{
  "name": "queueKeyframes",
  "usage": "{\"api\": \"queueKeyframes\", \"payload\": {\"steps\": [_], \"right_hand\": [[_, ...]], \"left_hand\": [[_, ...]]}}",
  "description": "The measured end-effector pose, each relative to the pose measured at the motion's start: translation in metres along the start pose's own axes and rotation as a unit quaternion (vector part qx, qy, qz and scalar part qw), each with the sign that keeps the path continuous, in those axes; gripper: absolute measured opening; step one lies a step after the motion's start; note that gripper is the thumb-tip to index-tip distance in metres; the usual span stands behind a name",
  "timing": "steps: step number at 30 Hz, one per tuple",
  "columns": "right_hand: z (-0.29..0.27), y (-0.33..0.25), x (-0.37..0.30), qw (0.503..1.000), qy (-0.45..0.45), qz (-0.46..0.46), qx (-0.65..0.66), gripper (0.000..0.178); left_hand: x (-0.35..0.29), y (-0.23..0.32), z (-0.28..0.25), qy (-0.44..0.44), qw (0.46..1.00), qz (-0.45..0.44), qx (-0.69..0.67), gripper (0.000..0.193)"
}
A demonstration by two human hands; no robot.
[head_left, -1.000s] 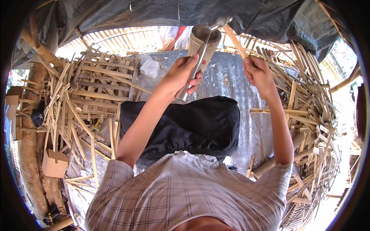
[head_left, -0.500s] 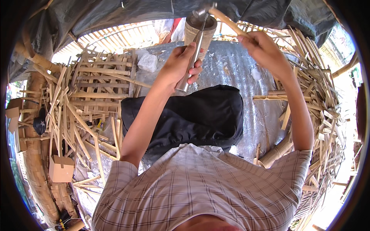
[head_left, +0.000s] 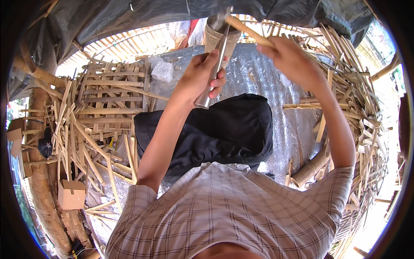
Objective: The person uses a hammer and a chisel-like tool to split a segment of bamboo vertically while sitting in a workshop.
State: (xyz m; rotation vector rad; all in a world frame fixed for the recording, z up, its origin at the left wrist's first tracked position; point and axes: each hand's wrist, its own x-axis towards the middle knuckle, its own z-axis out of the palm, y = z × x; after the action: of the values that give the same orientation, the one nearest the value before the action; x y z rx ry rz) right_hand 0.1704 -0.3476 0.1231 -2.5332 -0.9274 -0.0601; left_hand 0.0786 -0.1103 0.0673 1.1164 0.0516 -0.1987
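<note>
My left hand [head_left: 197, 78] is wrapped round a shiny metal tool [head_left: 203, 100], wide and rounded at its near end and narrow at its far end. The tool leans over the rim of an upright, brownish cylinder [head_left: 234, 42] with a dark, hollow-looking top. My right hand [head_left: 294, 61] grips a hammer [head_left: 250, 31] by its light wooden handle. The hammer's metal head is over the cylinder's top, beside the tool's narrow tip; whether they touch I cannot tell. Black cloth [head_left: 215, 134] covers my lap below the left hand.
A woven bamboo panel [head_left: 114, 93] and loose strips [head_left: 82, 146] lie to the left, near a small cardboard box [head_left: 71, 195]. More bamboo strips [head_left: 362, 142] pile up on the right, beside a thick bamboo pole [head_left: 310, 167]. Dark sheeting [head_left: 172, 11] hangs overhead; a silvery sheet [head_left: 282, 129] lies beneath.
The hammer and my right hand have shifted slightly left and lower in the view. My left hand still holds the metal tool against the cylinder, and the whole view has moved slightly.
</note>
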Motion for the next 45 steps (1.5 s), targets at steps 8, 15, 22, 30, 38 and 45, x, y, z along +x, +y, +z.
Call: {"api": "queueKeyframes", "payload": {"steps": [8, 15, 22, 30, 38, 45], "right_hand": [[-0.002, -0.006, -0.017, 0.878, -0.011, 0.139, 0.459, 0.019], [-0.049, -0.025, -0.003, 0.91, 0.127, 0.041, 0.392, 0.019], [0.032, 0.031, -0.02, 0.984, 0.14, -0.069, -0.08, 0.024], [-0.032, -0.017, 0.003, 0.962, 0.271, -0.014, 0.009, 0.012], [-0.021, -0.033, 0.005, 0.993, 0.104, -0.057, -0.005, 0.031], [0.036, 0.005, -0.033, 0.992, 0.105, -0.044, -0.058, 0.032]], "left_hand": [[0.004, -0.003, -0.013, -0.059, 0.976, -0.055, -0.201, 0.03], [0.008, -0.033, -0.003, -0.278, 0.779, -0.059, -0.559, 0.034], [0.017, -0.037, 0.002, -0.245, 0.764, -0.033, -0.595, 0.032], [0.011, -0.029, -0.006, -0.244, 0.777, -0.031, -0.579, 0.03], [0.009, -0.031, -0.006, -0.235, 0.774, -0.063, -0.585, 0.031], [0.015, -0.03, 0.001, -0.235, 0.769, -0.084, -0.589, 0.032]]}}
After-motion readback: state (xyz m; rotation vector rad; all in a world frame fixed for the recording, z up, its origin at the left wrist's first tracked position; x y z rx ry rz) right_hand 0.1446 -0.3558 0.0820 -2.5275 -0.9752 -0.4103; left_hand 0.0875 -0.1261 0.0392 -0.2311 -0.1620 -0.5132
